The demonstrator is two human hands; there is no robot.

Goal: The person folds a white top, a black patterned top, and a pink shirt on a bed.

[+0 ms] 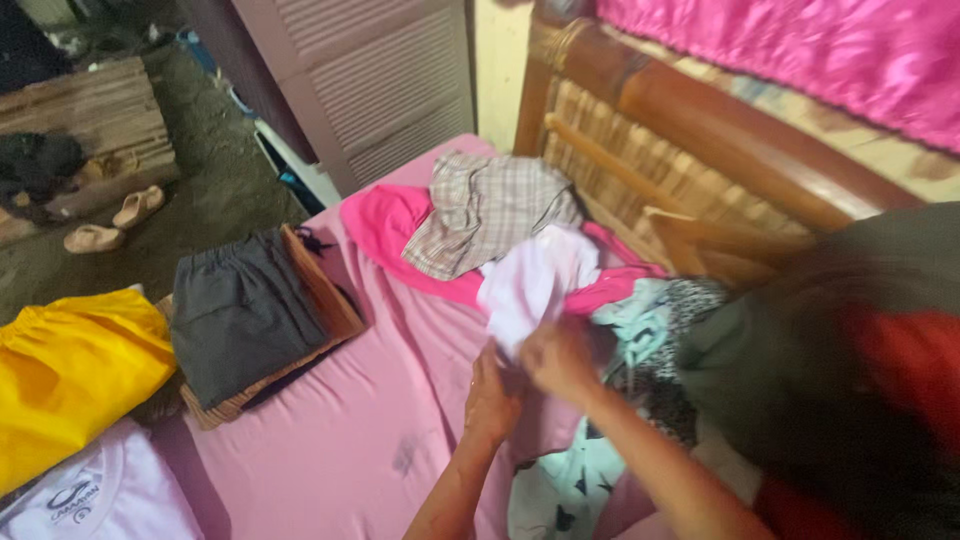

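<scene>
1. Both hands meet at the near end of a pale lilac garment [530, 280]: the left hand [495, 395] pinches its lower edge from underneath, and the right hand [560, 358] grips it from the side, probably to pull it out of the heap.
2. Far left, a yellow garment [70, 365] and a white shirt [95, 495] lie flat and neat, so they look sorted already.
3. Next, dark grey shorts [240, 310] sit on a brown folded stack.
4. Mid-bed on the pink sheet [350, 430], a checked shirt [485, 210] is dumped on a hot-pink garment [385, 225], clearly unsorted.
5. Right, a mint patterned cloth [560, 480] is crumpled by the wicker headboard [680, 130].
</scene>
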